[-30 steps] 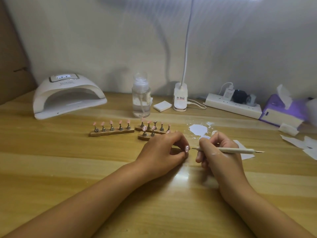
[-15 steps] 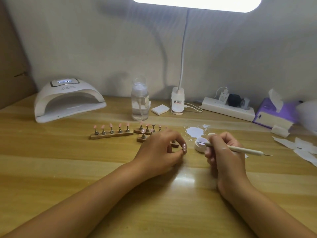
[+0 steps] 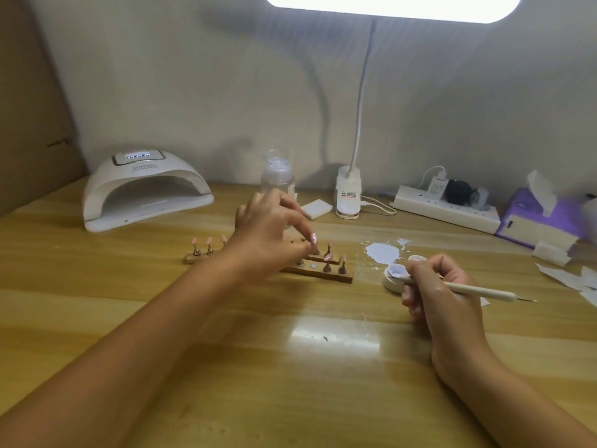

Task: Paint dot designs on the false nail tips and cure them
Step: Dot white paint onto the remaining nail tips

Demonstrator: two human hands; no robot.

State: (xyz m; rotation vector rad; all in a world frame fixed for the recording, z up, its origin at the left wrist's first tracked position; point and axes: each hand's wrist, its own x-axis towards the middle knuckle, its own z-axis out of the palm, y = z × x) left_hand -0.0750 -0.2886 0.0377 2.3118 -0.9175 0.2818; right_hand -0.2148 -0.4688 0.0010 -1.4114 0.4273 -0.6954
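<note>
My left hand [image 3: 271, 231] reaches over the wooden holder strips and pinches a small metal stand with a pink nail tip [image 3: 313, 238] right at the middle strip. The nearest strip [image 3: 318, 273] carries several stands with pink tips and one bare magnet spot. A third strip [image 3: 193, 257] with pink tips lies to the left, partly hidden by my wrist. My right hand [image 3: 429, 286] grips a cream dotting pen [image 3: 475, 290], its front tip over a small white paint pot [image 3: 392, 278].
A white UV curing lamp [image 3: 145, 189] stands at the back left. A clear pump bottle [image 3: 277, 173], a white pad [image 3: 316, 209], a desk lamp base [image 3: 348, 195], a power strip [image 3: 445, 212] and a purple tissue box [image 3: 542, 221] line the back. A white paint spill [image 3: 382, 253] and paper scraps [image 3: 575, 279] lie right.
My left hand has moved forward from near my right hand to the holder strips, carrying the stand with the nail tip. My right hand brought the pen tip to the paint pot.
</note>
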